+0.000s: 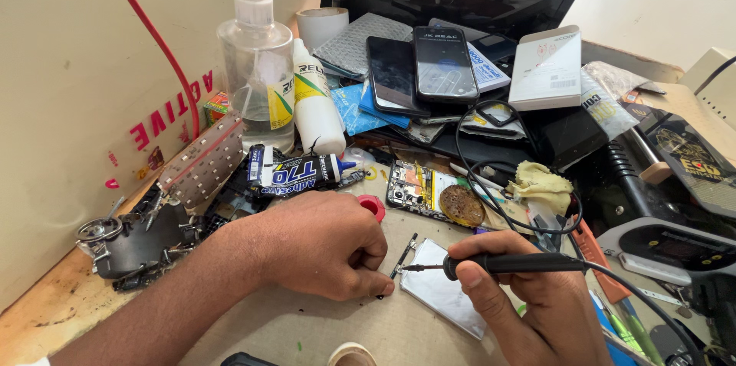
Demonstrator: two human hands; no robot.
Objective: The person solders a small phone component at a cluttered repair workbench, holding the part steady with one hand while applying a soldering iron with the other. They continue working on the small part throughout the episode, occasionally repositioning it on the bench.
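We start at our left hand (326, 247), curled into a loose fist on the table (307, 328), fingertips pinning the near end of a thin dark strip (402, 256). That strip looks light, narrow and easily bent, so a gentle press from above at its end, as now, seems the safe hold.

Behind the left hand lies a black glue tube (295, 170), and behind that stand a white squeeze bottle (316, 101) and a clear pump bottle (257, 59). To its left sits a metal tool cluster (142, 232). Just past the knuckles there is a small red cap (373, 206).

Between the hands, the strip slants away from us, and a shiny silver foil pad (441, 289) lies just right of it, under the iron's tip. It looks thin and soft, likely to dent.

Now our right hand (529, 308), closed around the black grip of a soldering iron (498, 263), held like a pen, tip pointing left towards the strip and just short of the left fingertips. The iron is stiff and light, and we judge the handle the only place to hold it. Its cord (491, 174) loops off behind the hand.

Beyond the right hand: an opened phone (418, 190), a yellow cloth (540, 182), stacked phones (422, 67) and a white box (548, 67).
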